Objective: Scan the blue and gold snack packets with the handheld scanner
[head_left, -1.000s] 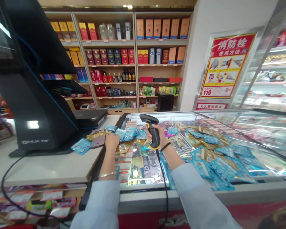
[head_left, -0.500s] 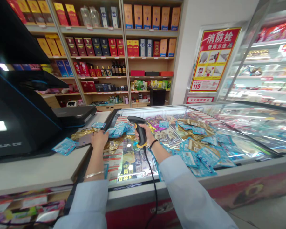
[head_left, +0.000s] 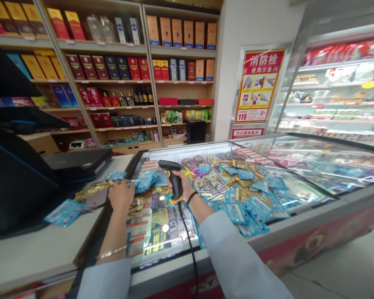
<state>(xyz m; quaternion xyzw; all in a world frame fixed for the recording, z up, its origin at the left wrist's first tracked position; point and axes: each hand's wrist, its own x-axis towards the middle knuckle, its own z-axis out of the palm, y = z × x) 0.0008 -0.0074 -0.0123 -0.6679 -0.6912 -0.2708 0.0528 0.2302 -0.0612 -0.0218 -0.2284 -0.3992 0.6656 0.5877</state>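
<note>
My right hand (head_left: 183, 185) is wrapped around the grip of a black and yellow barcode scanner (head_left: 173, 179), held above the glass freezer lid (head_left: 171, 238). Its cord hangs down past the freezer's front edge. At the freezer's left border, my left hand (head_left: 121, 195) is palm down with curled fingers; what lies under them is hidden. Beside its fingers are blue packets (head_left: 145, 181) on the right and a flat greyish-purple item (head_left: 99, 199) on the left. Gold packets (head_left: 137, 204) lie just right of the left wrist.
More blue and gold packets (head_left: 252, 207) are heaped on the freezer's right part. The white counter (head_left: 28, 259) carries a blue packet (head_left: 64, 211) and a black checkout machine (head_left: 21, 174). Shelves of boxes (head_left: 112, 68) stand behind, with a glass-front fridge (head_left: 339, 83) at right.
The view has turned slightly right, so the scene sits further left and lower. My right hand still grips the scanner, and my left hand stays by the same packets.
</note>
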